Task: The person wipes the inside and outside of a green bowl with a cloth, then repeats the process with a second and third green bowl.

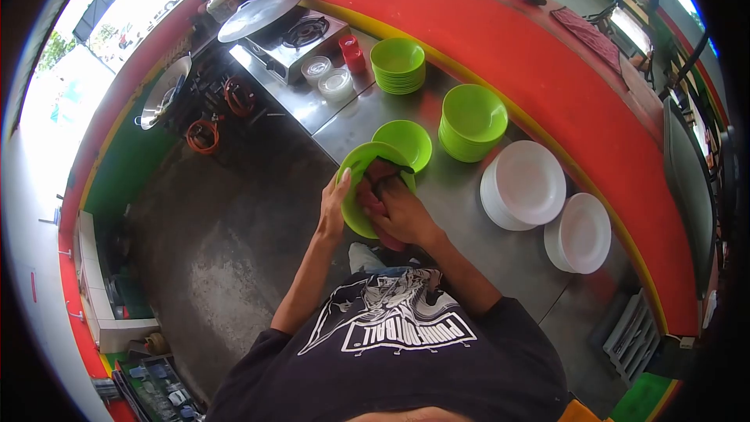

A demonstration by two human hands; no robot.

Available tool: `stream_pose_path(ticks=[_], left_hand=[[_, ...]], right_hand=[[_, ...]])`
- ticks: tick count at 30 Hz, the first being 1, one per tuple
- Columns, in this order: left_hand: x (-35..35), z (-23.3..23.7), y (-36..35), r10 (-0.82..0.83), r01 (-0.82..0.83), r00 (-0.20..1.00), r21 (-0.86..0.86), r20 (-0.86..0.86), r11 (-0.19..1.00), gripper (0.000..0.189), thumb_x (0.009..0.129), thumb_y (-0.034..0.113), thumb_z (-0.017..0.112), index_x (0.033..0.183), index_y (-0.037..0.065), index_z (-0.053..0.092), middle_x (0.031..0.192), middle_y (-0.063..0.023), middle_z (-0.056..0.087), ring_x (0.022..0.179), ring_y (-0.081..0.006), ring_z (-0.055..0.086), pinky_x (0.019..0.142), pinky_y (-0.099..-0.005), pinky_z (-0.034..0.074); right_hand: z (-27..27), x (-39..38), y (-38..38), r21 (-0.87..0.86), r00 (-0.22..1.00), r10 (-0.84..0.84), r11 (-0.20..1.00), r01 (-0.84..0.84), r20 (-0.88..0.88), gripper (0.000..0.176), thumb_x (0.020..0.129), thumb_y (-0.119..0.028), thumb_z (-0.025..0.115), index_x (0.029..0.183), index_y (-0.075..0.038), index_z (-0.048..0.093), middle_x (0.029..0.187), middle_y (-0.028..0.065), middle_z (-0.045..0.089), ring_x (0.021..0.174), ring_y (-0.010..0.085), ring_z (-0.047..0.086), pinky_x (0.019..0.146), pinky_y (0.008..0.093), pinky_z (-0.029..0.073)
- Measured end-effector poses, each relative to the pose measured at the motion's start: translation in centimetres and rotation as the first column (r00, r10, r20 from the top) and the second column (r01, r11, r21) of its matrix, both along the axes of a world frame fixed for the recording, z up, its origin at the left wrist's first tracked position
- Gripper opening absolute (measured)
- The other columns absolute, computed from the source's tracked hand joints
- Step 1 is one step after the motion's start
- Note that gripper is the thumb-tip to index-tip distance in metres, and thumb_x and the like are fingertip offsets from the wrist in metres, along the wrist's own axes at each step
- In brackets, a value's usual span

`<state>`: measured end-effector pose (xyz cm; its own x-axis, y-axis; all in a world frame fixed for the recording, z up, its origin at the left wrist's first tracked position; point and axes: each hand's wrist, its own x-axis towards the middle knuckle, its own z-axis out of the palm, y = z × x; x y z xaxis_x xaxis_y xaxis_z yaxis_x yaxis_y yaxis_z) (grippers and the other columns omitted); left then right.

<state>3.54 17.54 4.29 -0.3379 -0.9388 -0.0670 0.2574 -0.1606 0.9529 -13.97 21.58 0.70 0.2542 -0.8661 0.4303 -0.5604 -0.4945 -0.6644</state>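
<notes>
A green bowl (353, 217) is tilted up in front of my body, at the edge of the metal counter. My left hand (334, 202) grips its left rim. Inside the bowl, my right hand (405, 215) presses a reddish cloth with dark edging (375, 202) against the surface; its fingers are partly hidden in the cloth. Just beyond, another green bowl (405, 143) rests on the counter. Farther back stand a stack of green bowls (473, 117) and a second green stack (398, 62).
White plates (523, 184) and white bowls (580, 234) are stacked at the right of the counter (500, 254). At the back are a gas stove (312, 35), a large round lid (262, 14), clear tubs (334, 84) and a red container (352, 55). A red wall (469, 27) borders the counter.
</notes>
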Motion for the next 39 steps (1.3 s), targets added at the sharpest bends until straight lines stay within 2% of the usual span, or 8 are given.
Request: stream_pose_path(ticks=[2,8,14,20,24,30,34,39], left_hand=[[0.4,0.7,0.0,0.040,-0.040,0.999,-0.001,-0.031,0.999,0.046,0.105,0.039,0.050,0.127,0.000,0.060,0.097,-0.0063,0.066,0.082,-0.0144,0.066,0.073,-0.0276,0.055],[0.5,0.8,-0.7,0.059,-0.061,0.997,-0.039,-0.056,0.997,0.050,0.107,0.039,0.044,0.131,-0.004,0.057,0.117,-0.0139,0.068,0.101,-0.0207,0.068,0.086,-0.0314,0.055],[-0.9,1.3,0.1,0.010,0.006,0.987,0.101,-0.161,0.995,0.054,0.109,0.041,0.040,0.135,-0.003,0.054,0.118,-0.0150,0.067,0.105,-0.0217,0.067,0.091,-0.0338,0.054],[1.2,2.1,-1.1,-0.044,0.071,0.985,0.162,-0.167,0.984,0.057,0.109,0.045,0.037,0.136,-0.003,0.053,0.122,-0.0142,0.065,0.109,-0.0224,0.065,0.095,-0.0354,0.053],[0.7,3.5,-0.6,-0.032,0.084,0.979,0.254,-0.202,0.964,0.053,0.108,0.040,0.042,0.138,-0.003,0.050,0.124,-0.0132,0.063,0.116,-0.0227,0.062,0.100,-0.0355,0.051],[-1.4,1.2,0.9,-0.022,0.022,1.000,-0.031,0.002,0.999,0.050,0.102,0.027,0.052,0.143,-0.001,0.044,0.128,-0.0128,0.059,0.119,-0.0222,0.060,0.103,-0.0348,0.048],[1.9,2.1,-0.9,-0.126,0.123,0.992,0.161,0.007,0.979,0.049,0.104,0.030,0.050,0.142,0.000,0.048,0.132,-0.0138,0.060,0.120,-0.0221,0.060,0.102,-0.0342,0.048],[0.0,1.8,0.1,-0.021,0.024,0.999,0.100,-0.036,0.995,0.048,0.103,0.030,0.050,0.140,0.000,0.050,0.127,-0.0141,0.063,0.118,-0.0216,0.061,0.098,-0.0343,0.050]], right_hand=[[0.2,-0.5,0.7,-0.067,0.994,-0.035,0.997,0.028,-0.105,0.042,0.090,-0.033,0.067,0.108,0.003,0.057,0.113,0.0245,0.057,0.111,0.0419,0.054,0.100,0.0464,0.043],[1.5,-0.8,3.3,0.011,0.966,0.259,0.966,-0.259,-0.007,0.042,0.082,-0.026,0.076,0.109,0.001,0.059,0.109,0.0197,0.060,0.106,0.0401,0.058,0.096,0.0471,0.047],[1.7,1.9,3.2,0.068,0.979,0.168,0.982,-0.177,0.117,0.043,0.075,-0.018,0.080,0.109,-0.001,0.060,0.104,0.0190,0.063,0.098,0.0383,0.063,0.089,0.0457,0.050],[0.3,0.1,2.9,-0.193,0.990,0.140,0.971,-0.142,-0.024,0.043,0.065,-0.012,0.079,0.102,0.000,0.063,0.094,0.0163,0.066,0.093,0.0370,0.065,0.090,0.0465,0.050],[0.4,-1.4,2.3,-0.183,0.995,0.087,0.979,-0.093,-0.038,0.039,0.063,-0.013,0.080,0.097,-0.001,0.065,0.092,0.0156,0.067,0.091,0.0352,0.066,0.087,0.0456,0.053],[1.3,1.9,3.0,-0.149,0.980,0.028,0.989,0.002,0.197,0.038,0.063,-0.008,0.078,0.099,-0.003,0.067,0.089,0.0142,0.066,0.084,0.0358,0.066,0.079,0.0443,0.054],[-0.3,0.6,3.4,-0.146,0.992,0.061,0.988,-0.044,0.112,0.030,0.065,-0.010,0.079,0.089,-0.004,0.064,0.085,0.0130,0.065,0.082,0.0366,0.066,0.075,0.0451,0.053],[-1.2,1.2,3.2,-0.089,0.989,0.017,0.996,-0.004,0.148,0.030,0.065,-0.012,0.080,0.088,-0.003,0.062,0.087,0.0134,0.066,0.083,0.0360,0.066,0.075,0.0451,0.053]])
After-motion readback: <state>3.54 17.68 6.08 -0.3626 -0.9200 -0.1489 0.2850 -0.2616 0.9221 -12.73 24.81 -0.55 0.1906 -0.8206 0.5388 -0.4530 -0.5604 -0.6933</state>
